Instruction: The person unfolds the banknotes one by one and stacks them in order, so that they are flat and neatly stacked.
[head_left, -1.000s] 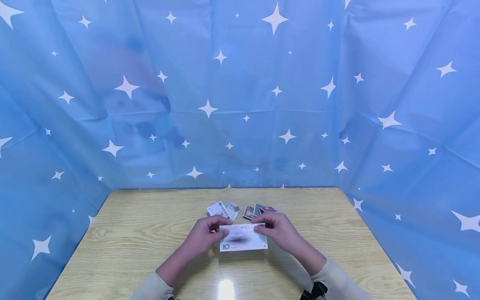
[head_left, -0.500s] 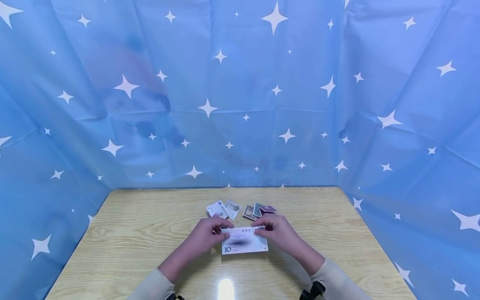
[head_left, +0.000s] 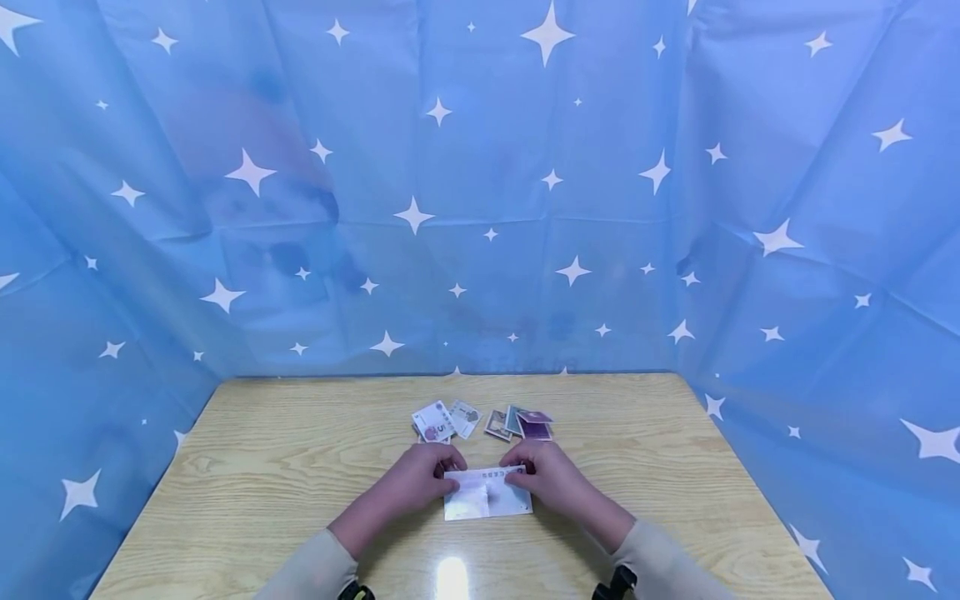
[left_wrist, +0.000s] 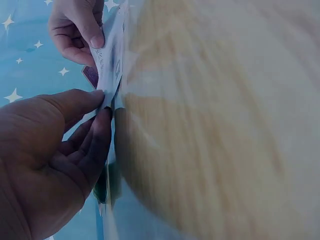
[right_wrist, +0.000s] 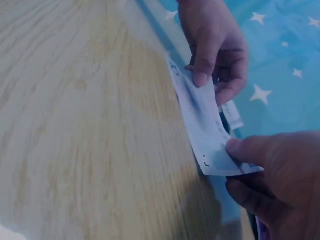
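A pale banknote is stretched between both hands, low over the wooden table in front of the person. The left hand pinches its left end between thumb and fingers. At the opposite end, the right hand grips the upper right corner, thumb on the near face. The right wrist view shows the banknote slightly bowed, with both thumbs on top. Seen from the left wrist, the banknote is nearly edge-on. The fingers behind the note are partly hidden.
Beyond the left hand lie overlapping pale banknotes, one marked 5 and another beside it. Past the right hand sits a group of darker notes, brown and purple. A blue star-printed curtain surrounds the wooden table.
Both hands have lowered the banknote and brought it nearer the person. A glare now covers its printed 10. The 5 note and purple notes behind show more fully.
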